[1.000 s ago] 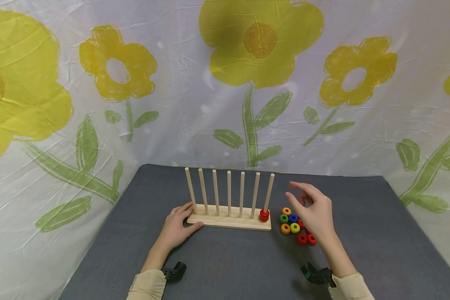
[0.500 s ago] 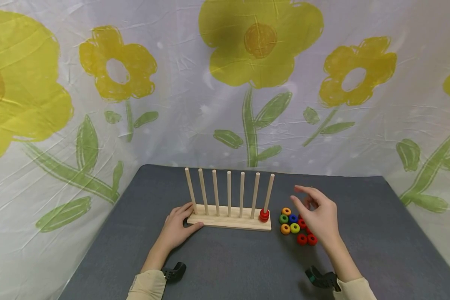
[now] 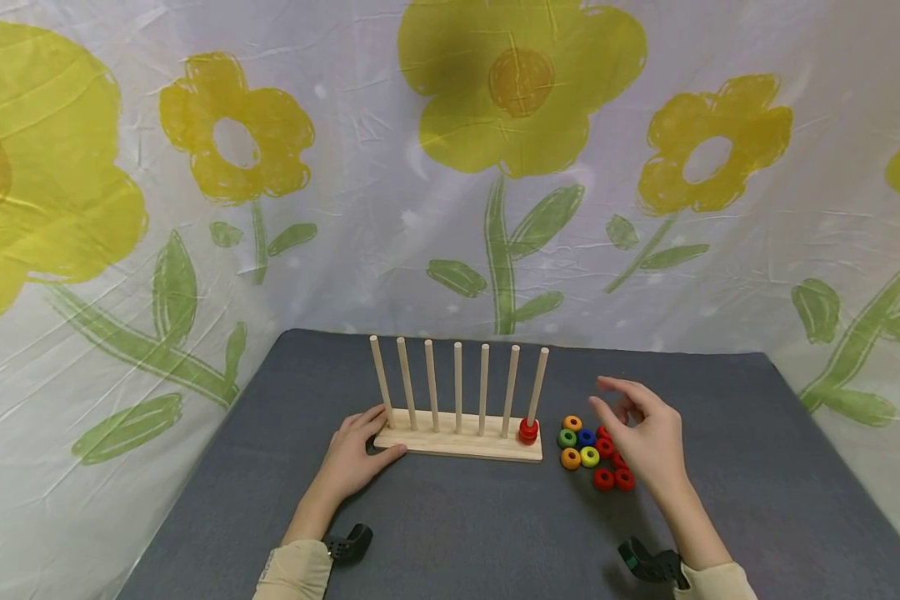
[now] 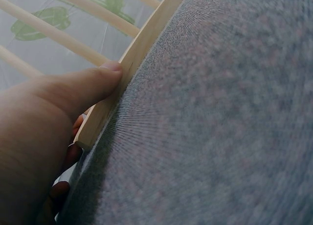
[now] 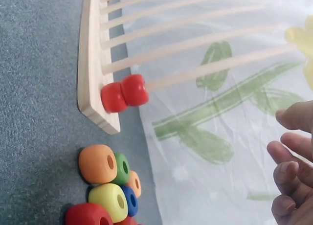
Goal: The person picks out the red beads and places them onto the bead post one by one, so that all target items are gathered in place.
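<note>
A pale wooden peg board with several upright pegs stands on the table. My left hand grips its left end; in the left wrist view the thumb lies on the front edge, with the fingers partly hidden behind the board. Two red beads are stacked on the rightmost peg. Just right of the board lies a cluster of loose beads: orange, green, blue, yellow and several red. Above the right side of this cluster, my right hand hovers with fingers loosely bent, holding nothing.
A dark grey cloth covers the table. Behind it hangs a pale sheet printed with yellow flowers. Each wrist wears a black device, such as the right one.
My right hand has drifted slightly right and toward me, uncovering more of the red beads. The left hand, the board and the beads have stayed put.
</note>
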Demonstrator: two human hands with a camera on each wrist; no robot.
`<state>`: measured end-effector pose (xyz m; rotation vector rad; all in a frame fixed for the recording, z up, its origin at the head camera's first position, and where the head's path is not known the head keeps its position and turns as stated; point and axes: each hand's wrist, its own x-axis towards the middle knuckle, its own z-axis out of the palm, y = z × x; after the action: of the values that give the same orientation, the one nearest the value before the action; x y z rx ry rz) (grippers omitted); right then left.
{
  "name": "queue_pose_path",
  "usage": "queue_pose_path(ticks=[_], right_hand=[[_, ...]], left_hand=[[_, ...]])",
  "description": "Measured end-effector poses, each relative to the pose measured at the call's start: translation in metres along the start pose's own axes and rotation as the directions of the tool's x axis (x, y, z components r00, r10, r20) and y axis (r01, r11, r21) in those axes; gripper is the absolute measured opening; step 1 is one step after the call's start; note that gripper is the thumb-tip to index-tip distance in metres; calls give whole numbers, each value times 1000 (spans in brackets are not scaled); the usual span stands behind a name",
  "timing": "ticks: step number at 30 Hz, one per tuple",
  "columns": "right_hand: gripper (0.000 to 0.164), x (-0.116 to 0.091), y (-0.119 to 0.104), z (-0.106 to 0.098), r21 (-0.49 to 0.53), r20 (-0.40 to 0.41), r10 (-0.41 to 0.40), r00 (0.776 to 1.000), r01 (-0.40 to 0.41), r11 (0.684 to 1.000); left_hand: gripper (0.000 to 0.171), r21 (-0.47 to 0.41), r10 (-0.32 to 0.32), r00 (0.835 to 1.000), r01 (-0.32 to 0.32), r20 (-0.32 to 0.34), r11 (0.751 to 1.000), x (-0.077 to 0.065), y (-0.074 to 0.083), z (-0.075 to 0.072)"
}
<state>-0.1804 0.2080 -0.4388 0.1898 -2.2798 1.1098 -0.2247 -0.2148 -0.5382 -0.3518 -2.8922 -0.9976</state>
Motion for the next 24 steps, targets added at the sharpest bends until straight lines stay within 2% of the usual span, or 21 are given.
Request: queue_pose_path(ticks=[24], right_hand=[[26, -10, 14, -11, -42, -3, 11, 1000, -12, 999]], left_hand=[[79, -3, 3, 1000, -3, 7, 1000, -1, 1, -1]])
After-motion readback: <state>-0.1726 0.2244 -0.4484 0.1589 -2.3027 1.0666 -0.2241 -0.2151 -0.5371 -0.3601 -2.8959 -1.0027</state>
